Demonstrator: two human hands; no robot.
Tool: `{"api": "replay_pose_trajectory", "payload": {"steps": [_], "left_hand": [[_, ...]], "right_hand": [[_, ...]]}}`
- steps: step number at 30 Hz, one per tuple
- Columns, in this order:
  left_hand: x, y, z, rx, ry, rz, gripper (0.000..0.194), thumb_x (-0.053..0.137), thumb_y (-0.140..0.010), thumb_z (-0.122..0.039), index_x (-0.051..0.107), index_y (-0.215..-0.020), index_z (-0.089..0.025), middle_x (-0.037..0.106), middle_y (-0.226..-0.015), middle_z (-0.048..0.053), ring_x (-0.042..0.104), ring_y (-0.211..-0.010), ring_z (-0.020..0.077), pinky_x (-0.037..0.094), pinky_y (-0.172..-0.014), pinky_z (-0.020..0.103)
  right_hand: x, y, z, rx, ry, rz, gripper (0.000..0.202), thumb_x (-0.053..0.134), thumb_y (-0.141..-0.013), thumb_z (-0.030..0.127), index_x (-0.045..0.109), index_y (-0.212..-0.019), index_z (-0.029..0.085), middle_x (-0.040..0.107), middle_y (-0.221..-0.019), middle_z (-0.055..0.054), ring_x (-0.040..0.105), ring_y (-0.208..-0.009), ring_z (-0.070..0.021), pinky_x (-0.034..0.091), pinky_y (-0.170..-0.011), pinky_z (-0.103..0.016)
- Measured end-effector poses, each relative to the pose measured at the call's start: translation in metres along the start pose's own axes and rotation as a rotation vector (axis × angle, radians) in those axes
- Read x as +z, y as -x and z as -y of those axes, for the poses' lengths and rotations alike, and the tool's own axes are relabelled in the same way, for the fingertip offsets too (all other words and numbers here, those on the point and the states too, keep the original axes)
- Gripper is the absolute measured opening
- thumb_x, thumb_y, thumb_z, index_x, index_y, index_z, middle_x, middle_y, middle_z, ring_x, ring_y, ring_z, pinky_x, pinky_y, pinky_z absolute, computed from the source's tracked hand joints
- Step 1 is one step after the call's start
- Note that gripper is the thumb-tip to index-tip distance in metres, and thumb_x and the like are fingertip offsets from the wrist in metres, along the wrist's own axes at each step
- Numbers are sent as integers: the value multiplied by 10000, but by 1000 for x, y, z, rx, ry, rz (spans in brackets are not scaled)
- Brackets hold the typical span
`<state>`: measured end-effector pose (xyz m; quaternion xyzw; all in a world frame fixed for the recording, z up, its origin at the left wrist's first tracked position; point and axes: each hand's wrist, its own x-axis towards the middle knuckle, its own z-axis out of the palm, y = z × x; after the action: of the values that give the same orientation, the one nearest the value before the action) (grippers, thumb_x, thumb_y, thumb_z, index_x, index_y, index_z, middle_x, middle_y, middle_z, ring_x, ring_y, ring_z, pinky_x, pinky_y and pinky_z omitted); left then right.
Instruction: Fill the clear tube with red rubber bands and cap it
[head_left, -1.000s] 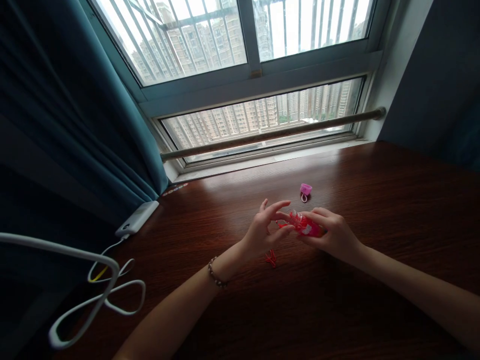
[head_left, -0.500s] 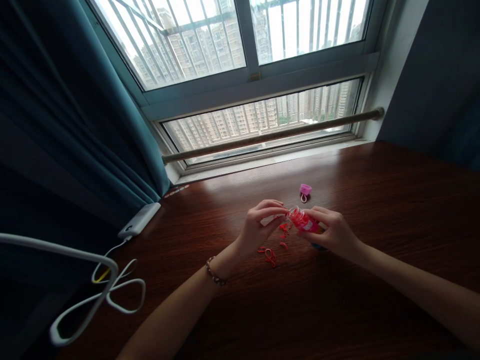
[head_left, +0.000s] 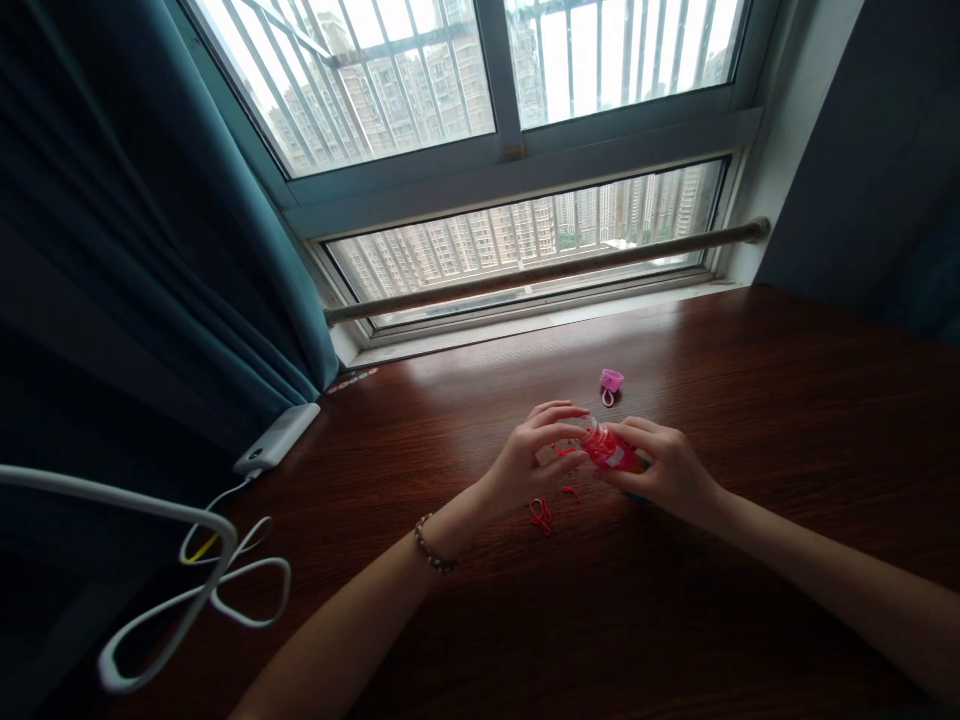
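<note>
A small clear bottle [head_left: 609, 449] with red and pink contents lies tilted in my right hand [head_left: 671, 468], its open mouth toward the left. My left hand [head_left: 529, 455] is at that mouth, thumb and fingers curved around the rim; whether anything small is between the fingertips is too fine to make out. Red bands [head_left: 541, 515] lie on the table below my left hand, with a small red piece [head_left: 571, 493] beside them. More red bits show under the fingers. Beyond the bottle sits a pink cap [head_left: 611, 380] with a loop.
A brown wooden table [head_left: 750, 400] runs up to the window. On the left are a white power bank [head_left: 277, 440], a looped white cable [head_left: 180, 512] and a blue curtain [head_left: 247, 250]. A rail [head_left: 555, 270] crosses the window.
My left hand has moved slightly right, nearer the bottle's mouth, and its fingers now curve around the rim. Fewer red bits show beneath it. My right hand still holds the bottle.
</note>
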<state>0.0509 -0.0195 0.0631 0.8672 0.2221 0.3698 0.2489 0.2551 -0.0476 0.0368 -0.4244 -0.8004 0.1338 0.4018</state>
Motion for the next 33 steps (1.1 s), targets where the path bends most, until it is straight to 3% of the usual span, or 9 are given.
{"api": "replay_pose_trajectory", "payload": {"steps": [3,6,12,17,21,24,27,30,33], "left_hand": [[-3,0,2,-26,82,-150,144,597,-773,-227,645,-902,-182,604,-1087,96,496,-1096,217,385,-954,418],[-1,2,3,-130,196,-227,277,651,-727,-223,602,-996,-180,597,-1090,95,519,-1075,209,391,-955,400],[25,9,1,-313,395,119,683,753,-594,-234,444,-1201,-177,595,-1092,110,571,-992,231,455,-850,341],[32,11,-1,-349,448,60,559,686,-677,-224,453,-1180,-147,580,-1076,106,566,-957,204,455,-812,285],[16,4,11,-401,567,-142,430,689,-680,-240,490,-1048,-140,597,-910,60,585,-808,151,473,-716,251],[0,4,25,-434,518,-327,372,696,-672,-246,492,-968,-148,582,-838,23,575,-752,126,469,-680,239],[-12,16,39,-439,409,-427,344,671,-696,-253,494,-975,-156,564,-832,3,552,-725,104,459,-672,228],[-18,40,49,-464,262,-419,367,674,-686,-258,508,-998,-157,567,-870,7,545,-769,111,454,-718,234],[-21,62,52,-494,148,-406,424,680,-673,-271,506,-1044,-164,574,-954,27,550,-852,143,449,-774,258]], "right_hand": [[-3,-2,0,19,-44,-24,324,654,-722,407,627,-958,187,598,-777,-29,559,-700,-176,427,-655,-267],[-3,-2,-2,73,-149,-62,322,673,-702,404,624,-924,176,624,-802,-36,574,-713,-186,450,-668,-280],[3,1,-4,230,-576,-69,315,694,-680,396,571,-841,154,640,-770,-32,606,-679,-177,503,-601,-265],[7,1,-4,183,-548,-23,312,586,-788,400,533,-976,156,631,-894,-77,610,-775,-196,515,-685,-312],[9,4,4,-7,-240,-6,353,523,-842,322,466,-1156,171,558,-1101,-118,551,-976,-221,465,-841,-371],[21,11,22,-338,-95,305,304,456,-881,281,508,-1156,162,548,-1152,-115,469,-1114,-219,388,-954,-356],[42,16,39,-618,-77,576,466,455,-876,396,427,-1271,151,471,-1288,-100,332,-1248,-225,252,-1061,-364],[62,7,38,-692,-44,655,431,423,-894,388,420,-1287,211,443,-1324,-49,266,-1287,-211,181,-1083,-398],[69,-12,19,-652,35,600,336,434,-898,293,496,-1224,244,481,-1292,-40,280,-1281,-218,199,-1063,-434]]}}
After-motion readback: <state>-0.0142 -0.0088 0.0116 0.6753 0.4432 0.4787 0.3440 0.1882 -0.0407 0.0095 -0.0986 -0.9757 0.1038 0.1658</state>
